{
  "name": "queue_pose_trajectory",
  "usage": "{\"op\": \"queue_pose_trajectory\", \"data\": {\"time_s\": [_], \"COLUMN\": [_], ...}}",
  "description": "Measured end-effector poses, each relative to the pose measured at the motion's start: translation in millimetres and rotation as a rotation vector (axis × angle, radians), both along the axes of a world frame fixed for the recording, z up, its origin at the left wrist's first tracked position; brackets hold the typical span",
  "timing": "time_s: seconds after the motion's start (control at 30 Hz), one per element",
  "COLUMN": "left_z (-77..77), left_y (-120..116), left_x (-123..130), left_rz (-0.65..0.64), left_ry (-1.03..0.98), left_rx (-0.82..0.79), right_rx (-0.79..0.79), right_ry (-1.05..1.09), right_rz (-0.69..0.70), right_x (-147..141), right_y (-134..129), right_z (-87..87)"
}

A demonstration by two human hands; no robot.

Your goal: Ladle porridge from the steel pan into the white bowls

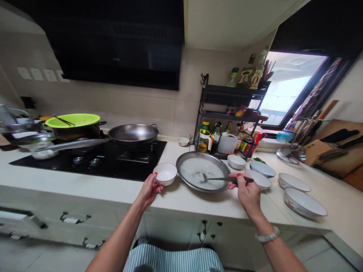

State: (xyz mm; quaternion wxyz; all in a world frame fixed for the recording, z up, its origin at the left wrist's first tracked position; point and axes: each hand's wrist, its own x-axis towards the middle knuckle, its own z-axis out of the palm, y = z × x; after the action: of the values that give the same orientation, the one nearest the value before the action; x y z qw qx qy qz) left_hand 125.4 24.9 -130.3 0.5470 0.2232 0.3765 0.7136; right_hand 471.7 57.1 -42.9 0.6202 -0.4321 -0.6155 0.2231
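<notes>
My left hand (151, 190) grips the rim and side of a small white bowl (166, 172), which looks empty and is upright at the left of a wide metal basin (181, 174). Milky white liquid (210, 166) fills much of that basin. My right hand (244, 187) is closed around the dark handle of a ladle (200, 177), whose metal head lies at the surface of the liquid. Just right of my right hand stands a white bowl (259, 179), partly hidden by the hand.
A wok (133, 133) sits on the black stove (113, 166), beside a pot topped with a green basin (76, 120). Behind the metal basin stands a spice rack (235, 92) with bottles. Several bowls (304, 202) line the right counter, near a knife block (316, 153).
</notes>
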Motion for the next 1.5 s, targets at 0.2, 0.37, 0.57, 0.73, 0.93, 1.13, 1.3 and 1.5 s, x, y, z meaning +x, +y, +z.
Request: {"op": "queue_pose_trajectory", "data": {"time_s": [0.2, 0.37, 0.57, 0.73, 0.93, 1.13, 1.3, 1.5], "left_z": [-1.2, -3.9, -2.8, 0.2, 1.5, 1.5, 2.1, 0.6], "left_y": [1, 2, 2, 0, 1, 1, 1, 1], "left_x": [-1, -2, -1, 1, 2, 3, 4, 4], "left_rz": [-0.008, -0.005, -0.005, -0.014, -0.021, -0.016, -0.015, -0.015], "left_ry": [0.008, 0.000, 0.010, 0.009, 0.009, 0.022, 0.033, 0.054], "left_rx": [-0.001, 0.004, 0.004, 0.009, 0.016, 0.011, 0.005, 0.022], "right_rx": [0.052, 0.027, -0.023, -0.021, -0.003, 0.006, -0.007, 0.094], "right_ry": [0.014, 0.083, 0.278, 0.308, 0.367, 0.457, 0.404, 0.164], "right_rz": [-0.019, -0.016, -0.021, 0.005, 0.017, 0.099, 0.178, 0.263], "right_x": [2, 2, -10, -22, -35, -61, -85, -105], "right_y": [2, 7, 10, 13, 21, 21, 14, -8], "right_z": [0.0, 1.7, 6.9, 12.6, 20.6, 28.8, 26.0, 12.4]}}
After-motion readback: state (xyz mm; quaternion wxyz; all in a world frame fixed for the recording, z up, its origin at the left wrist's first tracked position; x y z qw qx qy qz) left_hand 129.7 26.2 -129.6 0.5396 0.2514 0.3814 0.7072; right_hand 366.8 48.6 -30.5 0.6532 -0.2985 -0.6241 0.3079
